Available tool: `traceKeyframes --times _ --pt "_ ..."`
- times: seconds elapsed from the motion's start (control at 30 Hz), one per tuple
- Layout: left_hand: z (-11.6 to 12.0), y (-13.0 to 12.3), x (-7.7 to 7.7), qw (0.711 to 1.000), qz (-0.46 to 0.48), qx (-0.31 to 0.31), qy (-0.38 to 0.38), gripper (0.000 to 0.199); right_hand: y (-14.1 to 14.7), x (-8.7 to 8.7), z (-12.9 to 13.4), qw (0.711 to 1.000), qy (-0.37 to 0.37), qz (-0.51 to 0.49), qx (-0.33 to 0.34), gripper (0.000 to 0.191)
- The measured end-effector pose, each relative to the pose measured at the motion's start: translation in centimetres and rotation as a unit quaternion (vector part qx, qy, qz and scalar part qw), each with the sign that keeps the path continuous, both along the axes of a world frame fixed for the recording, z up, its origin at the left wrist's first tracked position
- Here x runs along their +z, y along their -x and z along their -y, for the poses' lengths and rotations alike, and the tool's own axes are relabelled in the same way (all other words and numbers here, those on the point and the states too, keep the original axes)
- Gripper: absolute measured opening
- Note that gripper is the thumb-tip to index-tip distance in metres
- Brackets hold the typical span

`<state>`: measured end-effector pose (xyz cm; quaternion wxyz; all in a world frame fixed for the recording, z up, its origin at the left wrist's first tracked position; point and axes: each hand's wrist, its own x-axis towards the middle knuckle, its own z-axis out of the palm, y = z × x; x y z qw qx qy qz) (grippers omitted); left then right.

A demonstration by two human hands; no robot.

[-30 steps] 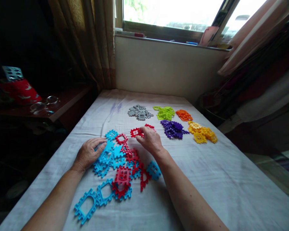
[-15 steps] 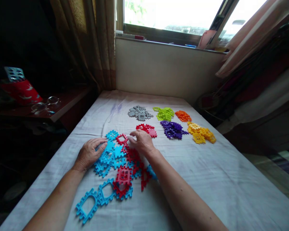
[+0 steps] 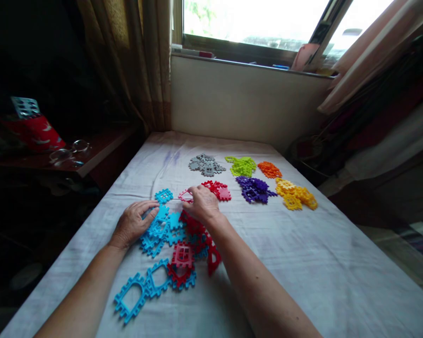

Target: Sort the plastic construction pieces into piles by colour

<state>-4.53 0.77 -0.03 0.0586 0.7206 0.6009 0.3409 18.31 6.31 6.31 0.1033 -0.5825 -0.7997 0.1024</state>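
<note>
My left hand (image 3: pixel 134 223) rests at the left edge of a pile of light-blue interlocking building pieces (image 3: pixel 158 225), its fingers stretched out loosely and holding nothing. Just right of that pile, my right hand (image 3: pixel 202 204) pinches a red window-frame piece (image 3: pixel 185 195) between thumb and fingers. Under and in front of the right hand lie mixed red pieces (image 3: pixel 182 253), some on top of blue ones. Nearest me are blue arched frame pieces (image 3: pixel 131 298). Beyond the right hand sits a small heap of red pieces (image 3: pixel 223 192), partly covered by it.
Sorted heaps lie farther back on the white sheet (image 3: pixel 303 263): grey (image 3: pixel 206 164), lime green (image 3: pixel 242 166), orange (image 3: pixel 269 169), purple (image 3: pixel 254 189) and yellow (image 3: pixel 296 195) pieces. At left, a side table (image 3: pixel 98 145) holds glasses (image 3: pixel 70 151) and a red container (image 3: pixel 38 134).
My right hand has taken hold of the red window-frame piece and shifted it away from me, toward the red heap. My left hand has stayed beside the blue pile.
</note>
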Motion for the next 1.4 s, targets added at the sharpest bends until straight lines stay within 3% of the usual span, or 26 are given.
traceKeyframes --times 0.17,0.3,0.5,0.63,0.73,0.83,0.97,1.07,1.17,1.27,1.4 --pt "0.0 0.0 0.0 1.0 0.001 -0.001 -0.002 0.048 -6.1 -0.2 -2.5 0.991 -0.036 -0.047 -0.119 0.037" --pt "-0.1 0.0 -0.1 1.0 0.003 0.003 0.0 0.049 -8.5 -1.0 -4.0 0.988 -0.033 -0.056 -0.14 0.037" --pt "-0.1 0.0 -0.1 1.0 -0.001 0.001 0.006 0.048 -7.7 -1.6 -1.6 0.991 -0.057 -0.099 -0.068 0.023" --pt "-0.1 0.0 0.0 1.0 0.0 0.002 0.01 0.048 -5.1 -1.7 2.0 0.994 -0.002 -0.102 0.049 0.026" --pt "0.0 0.0 0.2 1.0 -0.003 0.0 0.018 0.047 -3.4 -1.8 3.6 0.992 0.015 -0.039 0.12 0.033" --pt "0.0 -0.1 0.3 1.0 -0.005 0.002 0.023 0.046 -2.7 -2.1 3.8 0.99 -0.006 -0.011 0.143 0.024" --pt "0.0 -0.2 0.4 1.0 -0.003 0.002 0.023 0.047 -2.9 -2.7 3.3 0.986 -0.005 -0.069 0.149 0.02" --pt "0.0 -0.2 0.4 1.0 -0.003 0.001 0.025 0.046 -3.6 -2.8 2.5 0.984 -0.004 -0.134 0.118 0.02" --pt "0.0 -0.2 0.4 1.0 -0.001 0.002 0.026 0.047 -5.5 -2.8 1.1 0.981 -0.053 -0.181 0.048 0.017" --pt "0.0 -0.2 0.4 1.0 0.0 0.003 0.029 0.047 -8.4 -3.0 -0.5 0.978 -0.097 -0.177 -0.053 0.015" --pt "0.0 -0.2 0.5 1.0 0.001 0.002 0.03 0.046 -11.3 -3.9 -1.7 0.974 -0.088 -0.136 -0.156 0.019"
